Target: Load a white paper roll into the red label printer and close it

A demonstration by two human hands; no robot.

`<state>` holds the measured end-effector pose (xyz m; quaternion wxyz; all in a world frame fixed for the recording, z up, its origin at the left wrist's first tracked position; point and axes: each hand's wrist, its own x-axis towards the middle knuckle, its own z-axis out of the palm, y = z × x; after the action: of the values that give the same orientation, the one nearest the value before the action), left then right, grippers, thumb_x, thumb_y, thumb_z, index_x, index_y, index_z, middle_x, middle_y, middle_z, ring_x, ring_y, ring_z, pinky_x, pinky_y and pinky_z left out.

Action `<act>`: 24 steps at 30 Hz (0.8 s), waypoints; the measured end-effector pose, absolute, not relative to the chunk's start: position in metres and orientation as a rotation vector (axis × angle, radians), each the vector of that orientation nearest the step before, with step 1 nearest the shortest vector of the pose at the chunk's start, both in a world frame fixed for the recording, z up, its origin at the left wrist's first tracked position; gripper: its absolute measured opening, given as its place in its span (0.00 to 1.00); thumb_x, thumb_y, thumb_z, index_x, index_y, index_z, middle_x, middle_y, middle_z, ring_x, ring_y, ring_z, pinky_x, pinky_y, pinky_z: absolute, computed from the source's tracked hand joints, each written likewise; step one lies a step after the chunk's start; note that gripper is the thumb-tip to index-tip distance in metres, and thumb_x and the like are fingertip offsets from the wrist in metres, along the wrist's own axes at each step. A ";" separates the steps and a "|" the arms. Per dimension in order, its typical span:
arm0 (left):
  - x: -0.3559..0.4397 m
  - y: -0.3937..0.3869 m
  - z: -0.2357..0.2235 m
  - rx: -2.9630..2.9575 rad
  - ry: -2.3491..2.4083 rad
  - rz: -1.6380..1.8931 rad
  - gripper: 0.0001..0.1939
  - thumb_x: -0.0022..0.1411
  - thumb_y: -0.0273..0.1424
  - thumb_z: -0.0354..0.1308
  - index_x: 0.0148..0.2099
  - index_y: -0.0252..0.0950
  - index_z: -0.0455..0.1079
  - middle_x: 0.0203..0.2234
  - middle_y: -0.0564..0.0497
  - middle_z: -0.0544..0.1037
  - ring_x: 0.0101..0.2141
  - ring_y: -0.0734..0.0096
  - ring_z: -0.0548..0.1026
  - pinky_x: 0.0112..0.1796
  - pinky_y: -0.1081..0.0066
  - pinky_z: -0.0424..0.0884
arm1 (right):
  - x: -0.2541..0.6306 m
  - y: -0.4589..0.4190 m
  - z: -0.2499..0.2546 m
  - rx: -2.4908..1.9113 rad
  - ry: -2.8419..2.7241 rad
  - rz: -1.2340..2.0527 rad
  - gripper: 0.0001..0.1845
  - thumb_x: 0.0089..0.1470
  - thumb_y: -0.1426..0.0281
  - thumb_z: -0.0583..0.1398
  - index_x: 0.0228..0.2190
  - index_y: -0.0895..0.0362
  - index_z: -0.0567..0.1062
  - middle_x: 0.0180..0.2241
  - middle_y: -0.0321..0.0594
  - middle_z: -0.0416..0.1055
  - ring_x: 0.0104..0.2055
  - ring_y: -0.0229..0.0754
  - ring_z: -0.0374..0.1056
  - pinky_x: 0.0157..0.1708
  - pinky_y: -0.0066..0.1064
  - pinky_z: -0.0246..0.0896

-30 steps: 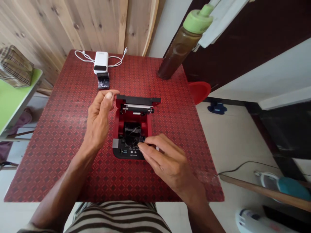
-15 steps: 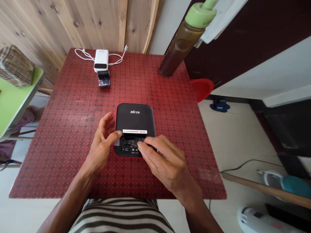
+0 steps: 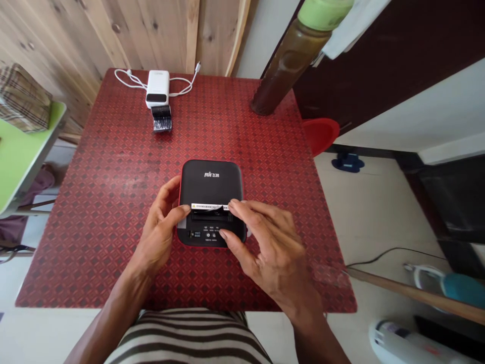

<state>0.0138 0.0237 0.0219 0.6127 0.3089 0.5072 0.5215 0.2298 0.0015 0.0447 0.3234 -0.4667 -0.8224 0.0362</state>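
A flat black device (image 3: 212,186) with rounded corners and a red lower edge lies on the table. It bears a white logo, a warning strip (image 3: 204,206), a long slot (image 3: 210,216) and small buttons by the near edge. My left hand (image 3: 162,217) grips its left side, thumb on top and fingers along the edge. Over the right part my right hand (image 3: 265,237) has its thumb and index finger apart. The index tip is by the strip's right end, the thumb by the buttons. A thin black piece (image 3: 219,208) sticks up at the slot, partly covering the strip.
The red patterned table (image 3: 125,167) carries a white power bank (image 3: 157,86) with a white cable, and a curled black piece (image 3: 161,120) in front of it. A tall brown bottle (image 3: 288,65) with a green lid stands at the back right. A red stool (image 3: 322,135) is beyond the right edge.
My right thumb and index finger have spread apart and let go of the crumpled black film at the slot. More of the slot now shows. My left hand keeps its place.
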 end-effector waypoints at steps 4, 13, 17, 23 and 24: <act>0.016 0.024 0.020 0.732 1.174 1.222 0.28 0.63 0.36 0.72 0.65 0.44 0.76 0.67 0.45 0.81 0.69 0.46 0.76 0.69 0.48 0.72 | 0.229 -0.001 0.043 -1.229 -2.165 0.082 0.20 0.75 0.69 0.65 0.63 0.59 0.74 0.49 0.50 0.88 0.56 0.54 0.82 0.56 0.47 0.75; 0.006 0.001 0.013 0.781 1.212 1.217 0.30 0.68 0.41 0.72 0.70 0.46 0.75 0.71 0.45 0.77 0.70 0.45 0.74 0.68 0.48 0.71 | 0.240 -0.023 0.034 -1.306 -1.905 0.160 0.26 0.71 0.71 0.67 0.67 0.52 0.75 0.56 0.51 0.84 0.57 0.55 0.82 0.56 0.52 0.82; 0.001 -0.009 0.009 0.826 1.210 1.188 0.29 0.69 0.38 0.70 0.70 0.49 0.76 0.68 0.47 0.80 0.65 0.48 0.79 0.63 0.52 0.75 | 0.235 -0.038 0.022 -1.398 -1.833 0.205 0.26 0.73 0.68 0.66 0.68 0.51 0.74 0.53 0.50 0.86 0.51 0.53 0.84 0.51 0.49 0.85; 0.003 -0.006 0.009 0.804 1.216 1.219 0.27 0.67 0.36 0.70 0.67 0.49 0.78 0.66 0.48 0.82 0.67 0.47 0.77 0.66 0.49 0.72 | 0.220 -0.049 0.012 -1.444 -1.744 0.153 0.22 0.74 0.68 0.66 0.65 0.56 0.76 0.50 0.52 0.87 0.47 0.51 0.86 0.48 0.45 0.86; 0.005 -0.005 0.010 0.785 1.216 1.225 0.27 0.66 0.36 0.71 0.66 0.49 0.79 0.66 0.48 0.82 0.67 0.46 0.77 0.66 0.49 0.73 | 0.218 -0.050 0.011 -1.448 -1.736 0.151 0.22 0.74 0.68 0.66 0.65 0.56 0.76 0.50 0.52 0.88 0.47 0.52 0.86 0.48 0.45 0.86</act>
<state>0.0047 -0.0050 0.0097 0.5830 0.3363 0.5211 0.5249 0.2183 -0.0497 0.0114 0.4241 -0.5788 -0.6940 0.0602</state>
